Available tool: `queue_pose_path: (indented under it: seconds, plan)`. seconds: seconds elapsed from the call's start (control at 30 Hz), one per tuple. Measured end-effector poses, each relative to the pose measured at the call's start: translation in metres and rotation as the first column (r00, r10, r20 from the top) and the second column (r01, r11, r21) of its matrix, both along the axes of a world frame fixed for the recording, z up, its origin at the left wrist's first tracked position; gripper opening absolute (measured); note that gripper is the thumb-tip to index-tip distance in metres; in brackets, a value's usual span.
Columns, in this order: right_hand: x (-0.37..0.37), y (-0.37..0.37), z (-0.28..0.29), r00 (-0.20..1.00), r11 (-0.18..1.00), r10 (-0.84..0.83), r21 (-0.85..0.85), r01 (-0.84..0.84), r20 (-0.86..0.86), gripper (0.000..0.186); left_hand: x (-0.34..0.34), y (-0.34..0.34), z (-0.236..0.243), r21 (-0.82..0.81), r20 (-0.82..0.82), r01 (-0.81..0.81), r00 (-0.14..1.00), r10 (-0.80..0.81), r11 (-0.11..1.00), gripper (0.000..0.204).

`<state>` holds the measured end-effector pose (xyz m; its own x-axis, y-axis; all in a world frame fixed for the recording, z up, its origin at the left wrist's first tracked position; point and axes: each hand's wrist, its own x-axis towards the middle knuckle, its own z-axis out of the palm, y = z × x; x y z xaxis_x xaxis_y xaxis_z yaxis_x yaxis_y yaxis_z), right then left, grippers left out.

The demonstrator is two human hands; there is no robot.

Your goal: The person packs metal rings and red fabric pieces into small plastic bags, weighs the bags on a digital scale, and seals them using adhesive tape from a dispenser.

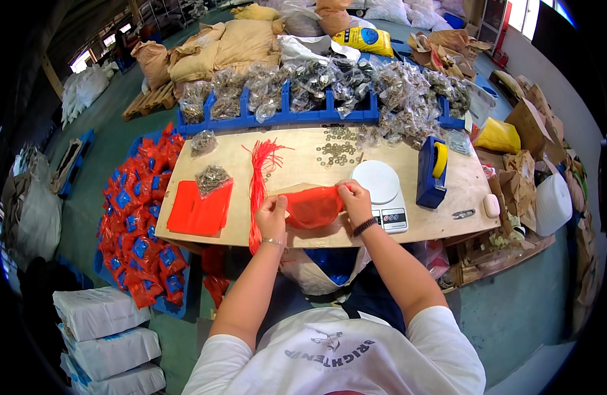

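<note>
My left hand (272, 216) and my right hand (355, 204) are closed on opposite ends of a red plastic bag (313, 209), held over the near edge of the plywood table (448, 217). Left of it hangs a bundle of long red strips (257, 184). Farther left lie a stack of flat red sheets (193, 210) and a clear bag of metal parts (212, 179). Just right of my right hand stands a white scale (375, 180). Loose washers (336, 151) are spread behind the bag.
Blue bins (283, 118) of bagged hardware line the back. A tape dispenser (428, 178), cutter (463, 214) and white oval object (490, 205) sit right. Red bags (142, 217) fill a blue pallet at left. Sacks (211, 46), cardboard (527, 135) and white bundles (102, 316) surround the table.
</note>
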<state>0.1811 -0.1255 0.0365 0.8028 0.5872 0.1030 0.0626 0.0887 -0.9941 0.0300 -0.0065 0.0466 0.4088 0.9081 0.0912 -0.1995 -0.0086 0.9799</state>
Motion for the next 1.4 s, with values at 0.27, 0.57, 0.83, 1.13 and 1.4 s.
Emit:
queue_pose_path:
  seconds: [0.27,0.57,0.83,1.13,1.4]
  plan:
    - [0.033,0.045,0.043,0.937,0.986,-0.118,-0.074,0.15,0.33,0.028,0.034,0.049,0.019,0.162,-0.003,-0.065,0.998,0.066,0.985,0.019]
    - [-0.031,-0.022,-0.006,0.701,0.846,0.097,-0.43,0.316,0.707,0.021,-0.031,-0.003,-0.045,0.175,-0.226,-0.031,0.972,0.07,0.984,0.019]
    - [-0.046,-0.023,-0.005,0.582,0.787,0.11,-0.428,0.445,0.806,0.024,-0.031,0.0,-0.044,0.251,-0.304,0.031,0.951,0.048,0.968,0.014]
    - [-0.043,-0.02,-0.007,0.611,0.755,0.13,-0.478,0.45,0.781,0.024,-0.029,0.005,-0.007,0.817,-0.425,0.315,0.895,0.135,0.483,0.019]
    - [-0.035,-0.031,-0.004,0.658,0.836,0.121,-0.433,0.337,0.744,0.02,-0.024,0.021,-0.008,0.838,-0.477,0.41,0.871,0.118,0.361,0.017]
